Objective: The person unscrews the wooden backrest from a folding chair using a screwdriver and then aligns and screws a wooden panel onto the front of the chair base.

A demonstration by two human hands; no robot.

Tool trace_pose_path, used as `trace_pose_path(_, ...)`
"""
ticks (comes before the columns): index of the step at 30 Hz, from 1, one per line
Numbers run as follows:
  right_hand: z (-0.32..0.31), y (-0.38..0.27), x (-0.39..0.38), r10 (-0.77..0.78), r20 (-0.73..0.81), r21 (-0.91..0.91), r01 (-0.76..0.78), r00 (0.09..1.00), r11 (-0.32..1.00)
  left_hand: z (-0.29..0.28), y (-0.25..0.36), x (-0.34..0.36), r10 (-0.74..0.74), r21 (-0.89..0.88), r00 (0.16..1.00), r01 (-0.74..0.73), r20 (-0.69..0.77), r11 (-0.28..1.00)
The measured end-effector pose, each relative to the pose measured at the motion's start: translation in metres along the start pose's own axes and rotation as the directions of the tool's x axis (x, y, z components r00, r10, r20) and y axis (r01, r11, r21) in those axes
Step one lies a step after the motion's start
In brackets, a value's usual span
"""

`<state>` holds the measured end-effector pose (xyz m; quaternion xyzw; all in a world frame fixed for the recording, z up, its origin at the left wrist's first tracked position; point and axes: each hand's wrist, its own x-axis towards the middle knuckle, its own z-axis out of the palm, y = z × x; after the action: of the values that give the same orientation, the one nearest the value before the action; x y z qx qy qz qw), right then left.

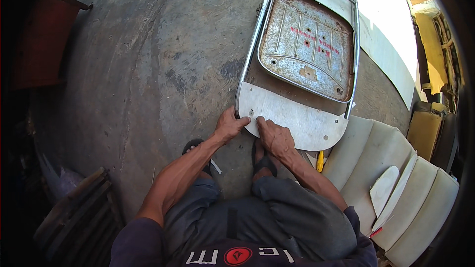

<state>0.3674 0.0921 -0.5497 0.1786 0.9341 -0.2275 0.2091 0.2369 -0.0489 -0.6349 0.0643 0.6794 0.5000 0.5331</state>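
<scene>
A folding chair with a chromed tube frame (246, 65) lies on the ground in front of me. Its rusty metal seat pan (308, 44) carries red print. Across the frame's near end is a white backrest panel (297, 117) with rounded corners and small holes. My left hand (230, 125) grips the panel's left corner by the frame, thumb on top and fingers curled beneath. My right hand (277, 138) rests on the panel's near edge, its fingers bent and pinched together beside a hole. Whatever sits between those fingertips is hidden.
Cream padded cushions (361, 153) lie at the right, with a yellow-handled tool (320, 161) beside them. A white sheet (388, 44) spreads at the far right. Wooden slats (81, 217) stand at the lower left, a red container (42, 39) at the far left.
</scene>
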Motion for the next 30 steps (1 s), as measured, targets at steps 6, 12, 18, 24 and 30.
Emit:
trace_pose_path(6, 0.004, -0.001, 0.002, -0.017, -0.021, -0.039, 0.016, 1.000, 0.999, 0.001, 0.005, -0.002, -0.017, 0.030, 0.999, 0.018, -0.030, 0.999)
trace_pose_path(12, 0.002, -0.007, 0.004, 0.023, 0.023, -0.035, -0.022, 0.999, 0.999, -0.002, 0.023, -0.009, -0.020, 0.076, 0.999, 0.022, -0.028, 0.997)
trace_pose_path(18, -0.009, -0.008, 0.011, 0.032, 0.141, 0.058, -0.040, 0.989, 0.997, -0.006, 0.004, 0.001, -0.003, -0.002, 0.999, 0.003, 0.040, 1.000)
trace_pose_path(24, -0.033, -0.010, 0.021, 0.026, 0.271, -0.095, 0.000, 0.962, 0.995, -0.013, 0.022, 0.000, -0.065, 0.063, 0.993, 0.059, 0.096, 0.996)
trace_pose_path(30, -0.038, -0.014, 0.029, 0.009, 0.319, -0.158, 0.044, 0.948, 0.986, -0.011, 0.013, 0.003, -0.014, -0.017, 0.992, 0.017, 0.127, 1.000)
